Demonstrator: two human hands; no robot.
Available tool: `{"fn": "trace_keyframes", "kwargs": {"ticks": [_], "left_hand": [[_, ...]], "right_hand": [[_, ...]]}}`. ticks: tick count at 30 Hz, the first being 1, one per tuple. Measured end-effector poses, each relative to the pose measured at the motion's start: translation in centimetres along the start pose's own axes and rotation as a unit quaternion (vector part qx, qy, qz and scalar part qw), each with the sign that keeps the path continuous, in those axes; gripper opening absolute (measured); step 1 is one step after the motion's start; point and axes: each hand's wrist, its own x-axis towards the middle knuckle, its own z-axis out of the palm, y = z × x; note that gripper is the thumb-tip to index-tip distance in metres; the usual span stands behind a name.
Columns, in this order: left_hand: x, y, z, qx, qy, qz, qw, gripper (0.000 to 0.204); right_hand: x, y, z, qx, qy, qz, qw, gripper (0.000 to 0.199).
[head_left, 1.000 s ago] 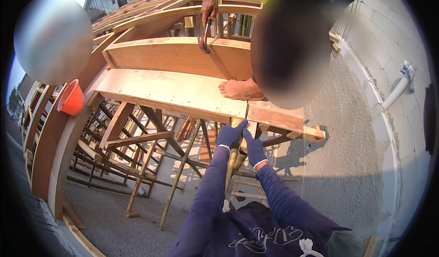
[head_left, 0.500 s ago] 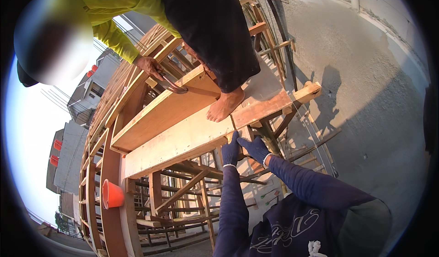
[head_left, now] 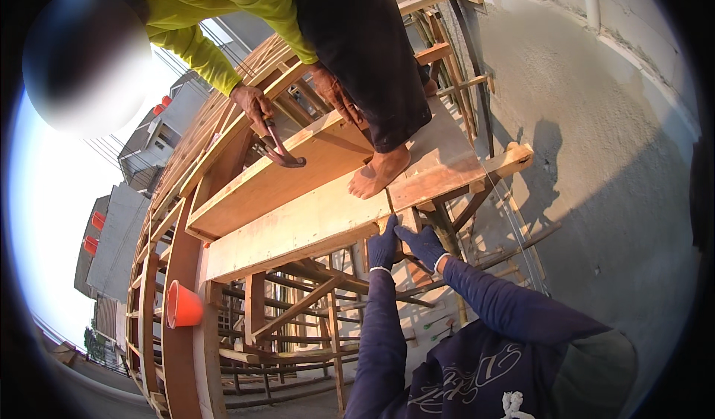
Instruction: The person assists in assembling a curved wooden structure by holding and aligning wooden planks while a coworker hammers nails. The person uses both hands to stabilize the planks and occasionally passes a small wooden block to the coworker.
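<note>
My left hand, in a dark blue knit glove, is closed on the near side of a short piece of wood below the seam between two planks. From the right, my right hand, gloved alike, closes on the same piece, its fingers partly hidden behind it. Above my hands lies a pale plank, its end meeting a redder plank. A co-worker's bare foot stands on the pale plank near the seam. The co-worker holds a hammer over an upright board.
An orange bucket hangs at the left beside a timber post. Wooden braces and poles fill the space below the planks. To the right, a grey concrete surface lies lower down.
The co-worker's hammer has swung slightly, and their other hand now shows more on the upright board. The whole scene has shifted a little to the right. My hands keep their grip.
</note>
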Motion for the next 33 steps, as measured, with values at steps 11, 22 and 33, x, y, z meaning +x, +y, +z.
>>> {"fn": "trace_keyframes", "kwargs": {"ticks": [11, 22, 33], "left_hand": [[0.5, -0.6, 1.9, 0.140, 0.040, 0.176, 0.974, 0.041], [0.3, -0.2, 2.6, 0.113, 0.068, 0.206, 0.970, 0.036], [3.2, -2.6, 3.7, -0.063, 0.038, 0.048, 0.996, 0.072]], "right_hand": [[-1.7, -1.9, -0.4, 0.011, 0.019, -0.075, 0.997, 0.047], [0.5, 0.7, -2.1, -0.102, -0.053, -0.165, 0.980, 0.049], [0.4, 0.8, -1.2, -0.115, -0.064, -0.239, 0.962, 0.050]]}}
